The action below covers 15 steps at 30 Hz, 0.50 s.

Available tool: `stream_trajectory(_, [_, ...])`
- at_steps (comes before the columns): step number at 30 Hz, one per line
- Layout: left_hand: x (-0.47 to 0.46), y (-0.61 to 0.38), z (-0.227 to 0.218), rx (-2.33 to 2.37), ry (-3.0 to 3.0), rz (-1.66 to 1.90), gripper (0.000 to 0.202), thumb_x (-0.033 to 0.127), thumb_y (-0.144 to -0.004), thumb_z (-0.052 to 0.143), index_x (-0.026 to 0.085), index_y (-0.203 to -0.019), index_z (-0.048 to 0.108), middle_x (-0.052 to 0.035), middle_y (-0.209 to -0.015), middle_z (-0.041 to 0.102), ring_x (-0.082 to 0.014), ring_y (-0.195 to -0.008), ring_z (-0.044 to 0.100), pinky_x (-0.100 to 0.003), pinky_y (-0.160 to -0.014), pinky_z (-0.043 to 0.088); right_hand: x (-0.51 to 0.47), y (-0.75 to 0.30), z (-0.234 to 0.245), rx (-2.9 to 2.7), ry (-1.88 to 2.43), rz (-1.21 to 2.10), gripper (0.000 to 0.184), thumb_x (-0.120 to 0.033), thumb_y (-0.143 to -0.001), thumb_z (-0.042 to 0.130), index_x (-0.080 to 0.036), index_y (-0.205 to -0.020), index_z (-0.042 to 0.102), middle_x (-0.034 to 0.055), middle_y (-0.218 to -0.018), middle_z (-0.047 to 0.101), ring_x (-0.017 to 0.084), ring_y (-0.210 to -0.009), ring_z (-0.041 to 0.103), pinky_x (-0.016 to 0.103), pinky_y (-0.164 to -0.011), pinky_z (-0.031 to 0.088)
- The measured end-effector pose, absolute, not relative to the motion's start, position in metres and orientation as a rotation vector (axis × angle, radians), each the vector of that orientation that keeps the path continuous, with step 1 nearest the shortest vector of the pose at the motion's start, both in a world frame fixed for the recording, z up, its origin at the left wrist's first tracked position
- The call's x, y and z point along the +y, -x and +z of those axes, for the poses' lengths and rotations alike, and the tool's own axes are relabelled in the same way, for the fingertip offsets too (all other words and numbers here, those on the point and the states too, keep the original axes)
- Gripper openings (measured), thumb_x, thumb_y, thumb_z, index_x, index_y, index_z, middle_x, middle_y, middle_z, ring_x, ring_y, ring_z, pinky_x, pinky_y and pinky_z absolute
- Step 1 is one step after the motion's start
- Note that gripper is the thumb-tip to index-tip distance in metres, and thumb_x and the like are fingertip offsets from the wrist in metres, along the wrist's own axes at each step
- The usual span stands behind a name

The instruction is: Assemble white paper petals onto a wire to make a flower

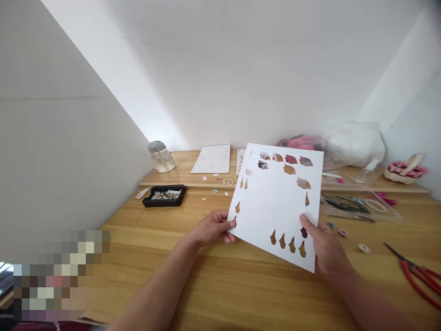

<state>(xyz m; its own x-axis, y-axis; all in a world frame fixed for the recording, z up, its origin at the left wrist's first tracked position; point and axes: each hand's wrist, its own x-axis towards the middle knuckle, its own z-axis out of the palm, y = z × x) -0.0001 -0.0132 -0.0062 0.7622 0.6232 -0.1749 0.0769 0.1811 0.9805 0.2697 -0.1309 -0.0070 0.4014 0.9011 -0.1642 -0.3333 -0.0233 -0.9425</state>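
A white sheet (272, 202) pierced with petal-like and teardrop cut-outs (289, 169) is hanging tilted above the wooden tabletop (206, 289), spanning the space between two bare hands. Its longer side is seemingly running away from the person, and its lower right corner is pointing nearest the body. The left hand (212, 230) is pinching the lower left corner, thumb on the upper face. The right hand (325, 246) is gripping the right edge lower down, its thumb lying just beside a dark cut-out. Both sets of fingers are closing on the paper, neither hand nearer to it than the other.

The sheet is screening part of the tabletop behind it, and its own underside is facing out of view, along with most of the right fingers. The left thumb is partly covering one teardrop opening.

Farther out, a second sheet (212, 160) is lying at the back, its markings too small to read, while a black tray (181, 193) is holding beads (161, 196) to the left. At right, the red-handled tool (411, 271) is running out of frame, and a pixelated patch (58, 280) is masking the lower left.
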Motion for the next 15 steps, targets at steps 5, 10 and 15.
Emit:
stream_trajectory(5, [0.003, 0.008, -0.002, 0.721, -1.205, 0.704, 0.036, 0.04, -0.075, 0.074, 0.013, -0.097, 0.065, -0.0038, -0.076, 0.064, -0.0082, -0.058, 0.062, -0.017, -0.054, 0.049, -0.129, -0.271, -0.01, -0.763, 1.161, 1.179, 0.05, -0.05, -0.076, 0.071, -0.023, -0.118, 0.06, 0.0075, -0.089, 0.072, 0.021, -0.065, 0.067, 0.029, -0.049, 0.048])
stream_trajectory(10, [0.016, 0.017, 0.019, 0.8, -1.232, 0.889, 0.042, 0.039, -0.072, 0.077, 0.017, -0.106, 0.065, -0.0022, -0.083, 0.064, -0.006, -0.056, 0.06, -0.015, -0.051, 0.048, -0.132, -0.267, -0.01, -0.862, 1.183, 1.262, 0.062, -0.049, -0.079, 0.068, -0.027, -0.135, 0.049, 0.0084, -0.096, 0.07, 0.021, -0.068, 0.066, 0.029, -0.052, 0.047])
stream_trajectory(15, [0.013, 0.031, 0.027, 0.839, -1.217, 0.845, 0.049, 0.035, -0.075, 0.075, 0.022, -0.12, 0.061, -0.0037, -0.087, 0.067, -0.0068, -0.058, 0.06, -0.017, -0.056, 0.052, -0.133, -0.262, -0.009, -0.929, 1.2, 1.305, 0.051, -0.049, -0.078, 0.069, -0.025, -0.123, 0.061, 0.0078, -0.092, 0.069, 0.02, -0.068, 0.065, 0.029, -0.054, 0.047])
